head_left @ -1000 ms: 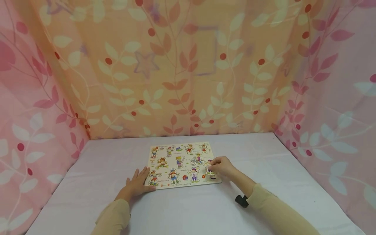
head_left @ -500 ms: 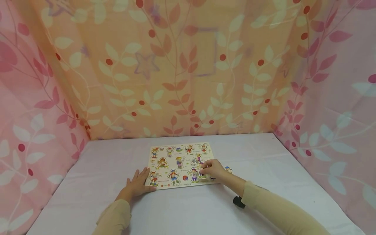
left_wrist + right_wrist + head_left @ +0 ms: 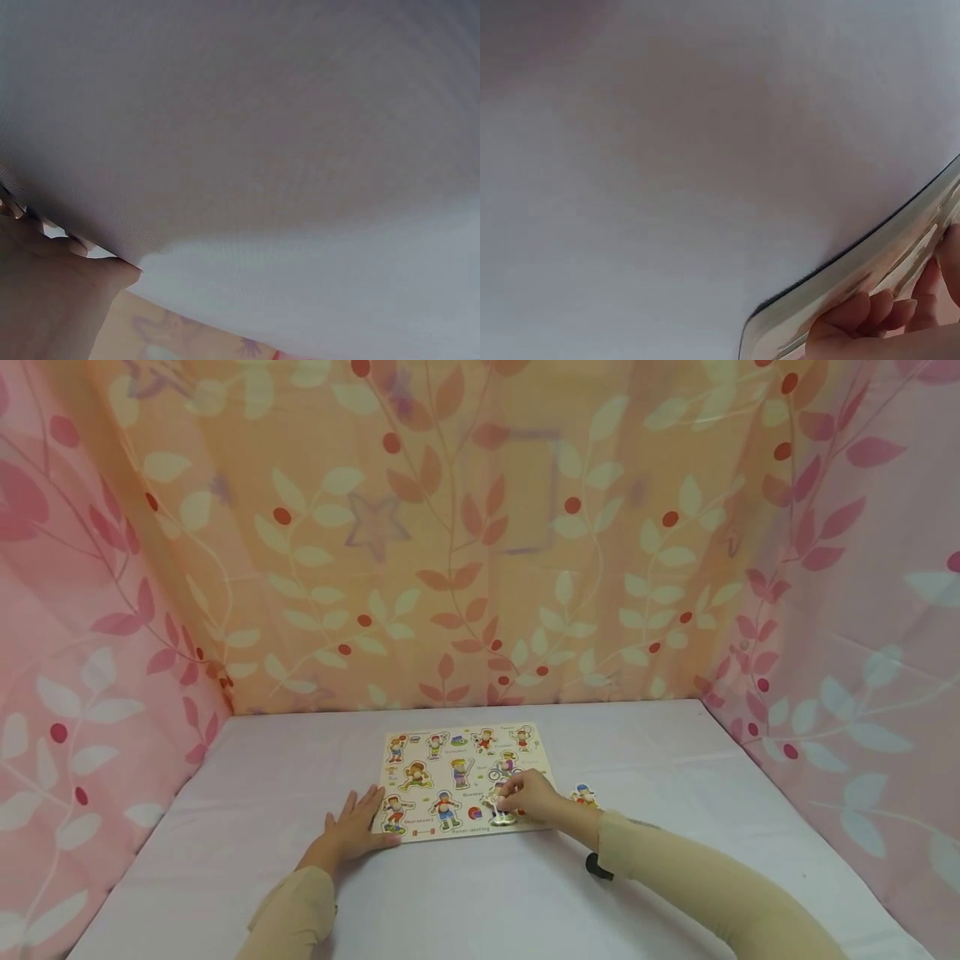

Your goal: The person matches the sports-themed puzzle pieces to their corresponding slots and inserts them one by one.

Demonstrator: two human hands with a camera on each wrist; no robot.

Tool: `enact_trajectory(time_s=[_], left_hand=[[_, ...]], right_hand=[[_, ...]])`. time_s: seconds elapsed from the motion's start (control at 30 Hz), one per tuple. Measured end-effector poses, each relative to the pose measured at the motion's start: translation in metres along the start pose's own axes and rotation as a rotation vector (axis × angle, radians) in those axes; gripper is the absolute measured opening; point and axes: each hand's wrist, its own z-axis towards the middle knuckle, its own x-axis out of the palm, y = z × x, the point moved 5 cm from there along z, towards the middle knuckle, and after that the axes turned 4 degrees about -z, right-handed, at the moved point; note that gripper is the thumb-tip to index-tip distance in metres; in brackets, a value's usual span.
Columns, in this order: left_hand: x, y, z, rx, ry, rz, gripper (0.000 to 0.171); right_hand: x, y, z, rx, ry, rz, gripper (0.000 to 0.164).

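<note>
A cream puzzle board (image 3: pixel 431 834) with colourful sports figures lies flat on the table. My left hand (image 3: pixel 352 828) rests at its left edge, fingers spread; in the left wrist view that hand (image 3: pixel 56 289) shows only in the lower corner. Over the board's lower right part my right hand (image 3: pixel 534 797) pinches a puzzle piece (image 3: pixel 501 817) between thumb and fingers. That piece covers the spot of the figure in the "S" shirt. In the right wrist view the fingers of the right hand (image 3: pixel 885 319) are curled low over the board (image 3: pixel 780 319). What they grip is mostly hidden there.
A loose puzzle piece (image 3: pixel 583 796) with a blue cap lies right of the board, partly behind my right wrist. A white cloth (image 3: pixel 675 760) covers the table. Floral curtains (image 3: pixel 480 527) enclose the back and both sides. A black object (image 3: pixel 598 866) sits under the right wrist.
My right hand has moved left with the pinched puzzle piece, from the board's right edge to over the "S" shirt figure. The loose blue-capped piece has come into view. The left hand stays put.
</note>
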Motion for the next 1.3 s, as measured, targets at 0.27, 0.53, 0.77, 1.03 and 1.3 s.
enact_trajectory(time_s=[0.27,0.53,0.77,1.03,1.3], left_hand=[[-0.001,-0.002,0.001,0.001,0.003,0.001,0.103],[0.001,-0.002,0.0,0.011,-0.007,0.002,0.103],[0.002,-0.001,0.0,0.016,-0.014,-0.001,0.103],[0.003,0.003,0.0,0.0,-0.012,0.009,0.103],[0.002,0.002,-0.001,-0.004,-0.007,0.006,0.103]], right_hand=[[0.005,0.004,0.006,-0.007,0.011,-0.196,0.018],[-0.004,0.002,-0.007,-0.108,0.015,-0.158,0.018],[-0.042,-0.004,-0.018,-0.08,-0.04,-0.109,0.019],[-0.082,-0.031,-0.021,0.06,0.083,-0.141,0.018],[-0.109,-0.053,-0.024,0.057,0.176,-0.136,0.021]])
